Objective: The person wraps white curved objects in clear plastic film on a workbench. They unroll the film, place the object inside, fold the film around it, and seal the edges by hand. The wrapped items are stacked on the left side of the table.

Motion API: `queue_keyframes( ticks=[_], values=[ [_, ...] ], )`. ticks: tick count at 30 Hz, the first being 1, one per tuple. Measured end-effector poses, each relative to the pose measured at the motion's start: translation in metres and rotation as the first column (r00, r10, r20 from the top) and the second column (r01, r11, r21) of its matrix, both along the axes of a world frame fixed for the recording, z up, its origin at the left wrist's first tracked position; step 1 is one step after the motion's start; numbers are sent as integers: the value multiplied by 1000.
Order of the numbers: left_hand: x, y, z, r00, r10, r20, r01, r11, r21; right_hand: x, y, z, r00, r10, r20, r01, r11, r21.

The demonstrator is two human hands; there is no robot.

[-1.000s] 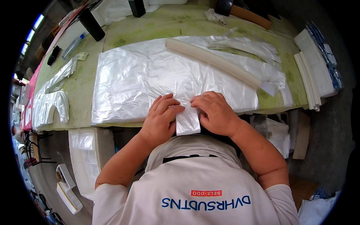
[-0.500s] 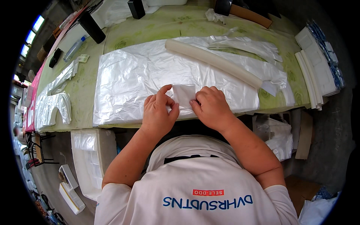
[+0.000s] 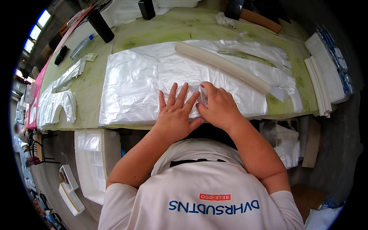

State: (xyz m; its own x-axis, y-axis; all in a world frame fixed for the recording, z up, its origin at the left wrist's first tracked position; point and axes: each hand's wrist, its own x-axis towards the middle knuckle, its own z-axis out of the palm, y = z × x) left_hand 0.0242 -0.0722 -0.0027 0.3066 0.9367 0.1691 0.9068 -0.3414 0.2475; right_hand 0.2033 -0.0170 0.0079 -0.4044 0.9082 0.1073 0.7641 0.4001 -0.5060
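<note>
A wide stack of shiny white plastic film (image 3: 132,82) lies flat on the table in front of me. My left hand (image 3: 174,117) rests palm down near its front edge, fingers spread. Close beside it, my right hand (image 3: 222,107) has its thumb and forefinger bent around a small folded piece of plastic film (image 3: 203,96). My left fingertips reach this piece's left side, and my hands hide much of it. A long off-white roll (image 3: 224,68) lies slantwise across the film beyond my right hand.
Cut film pieces (image 3: 57,105) lie at the left on the green patterned table (image 3: 90,97). A clear bottle (image 3: 81,46) and a black cylinder (image 3: 100,26) stand farther back. White sheets and rolls (image 3: 320,86) sit at the right edge. Below the table is a white bin (image 3: 109,153).
The small white square held between both hands has come down and been folded or covered. My left hand has gone from a pinch to lying flat; the right stays bent around the piece.
</note>
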Motion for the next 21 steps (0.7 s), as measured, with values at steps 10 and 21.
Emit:
queue_keyframes(
  ticks=[10, 21],
  values=[
    [-1, -76, -30, 167, 621, 766, 346, 690, -635, 1, 17, 11, 988, 113, 103, -99, 986, -133],
    [26, -69, -33, -341, 753, 562, 384, 658, -648, 18, -84, 2, 870, -73, -488, -119, 928, -353]
  ],
)
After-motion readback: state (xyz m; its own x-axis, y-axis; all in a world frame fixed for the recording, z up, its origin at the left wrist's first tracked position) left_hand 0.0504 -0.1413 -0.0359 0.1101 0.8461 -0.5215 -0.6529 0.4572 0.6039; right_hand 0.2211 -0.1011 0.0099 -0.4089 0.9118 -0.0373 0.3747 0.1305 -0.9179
